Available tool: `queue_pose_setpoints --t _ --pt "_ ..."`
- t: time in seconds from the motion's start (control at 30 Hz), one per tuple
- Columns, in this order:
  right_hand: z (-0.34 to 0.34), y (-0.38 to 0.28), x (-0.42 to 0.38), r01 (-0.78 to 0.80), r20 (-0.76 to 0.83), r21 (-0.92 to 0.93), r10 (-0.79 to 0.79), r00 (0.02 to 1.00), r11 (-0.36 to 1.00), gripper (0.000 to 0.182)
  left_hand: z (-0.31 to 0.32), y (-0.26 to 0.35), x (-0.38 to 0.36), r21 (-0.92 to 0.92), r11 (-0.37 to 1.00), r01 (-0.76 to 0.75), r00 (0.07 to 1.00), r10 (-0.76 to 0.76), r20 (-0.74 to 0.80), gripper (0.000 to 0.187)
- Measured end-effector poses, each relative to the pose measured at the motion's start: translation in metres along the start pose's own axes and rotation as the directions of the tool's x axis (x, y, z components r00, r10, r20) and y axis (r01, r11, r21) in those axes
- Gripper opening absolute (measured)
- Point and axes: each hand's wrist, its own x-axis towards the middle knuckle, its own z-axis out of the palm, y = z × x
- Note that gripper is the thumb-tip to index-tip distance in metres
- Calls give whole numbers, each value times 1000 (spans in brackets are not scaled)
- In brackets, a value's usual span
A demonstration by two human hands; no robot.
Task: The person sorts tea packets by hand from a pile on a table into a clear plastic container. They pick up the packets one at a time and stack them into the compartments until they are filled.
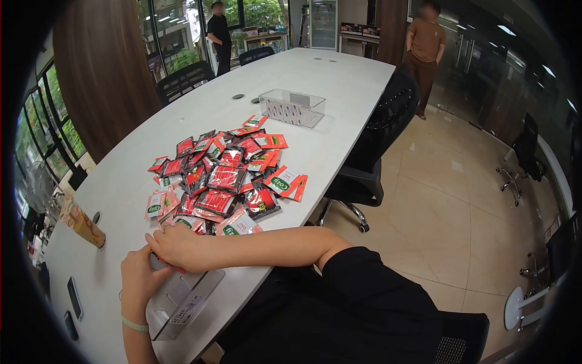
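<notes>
My right hand [180, 247] reaches across from the right, its fingers bent and meeting the fingers of my left hand [138, 273]. Both hands are closed above a clear plastic box [197, 303] with a printed label, near the table's front edge. A small grey patch and a bit of red show between them, but the fingers mostly cover whatever is there. Just beyond my right hand lies a heaped pile of red, black and orange sachets [225, 177], some marked "Cozy".
A second clear box [292, 109] stands farther back on the white table [339, 71]. To the left are a patterned drink cup [83, 225] and two phones [75, 298]. A black office chair [379, 133] is against the right edge. Two people [426, 45] stand beyond.
</notes>
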Motion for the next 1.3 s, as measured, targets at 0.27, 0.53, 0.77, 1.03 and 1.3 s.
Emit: queue_pose_setpoints --t 0.27,0.53,0.77,1.03,1.3 --pt "5 -4 6 3 -16 -16 -3 1000 1000 70 0 -7 -3 38 999 12 999 -11 -30 36" --pt "-8 8 10 0 147 175 -27 989 985 75 1 -5 -4 27 1000 -13 997 15 -76 42" --pt "-28 85 19 -103 75 592 73 995 799 74 -2 -5 -3 96 995 -10 998 16 -59 46" --pt "49 158 -4 -278 89 -43 281 956 960 54 -1 -5 -4 113 993 28 999 -22 -49 48" --pt "39 156 3 -236 101 35 231 968 971 35 -9 0 -4 73 993 91 995 -94 38 48"
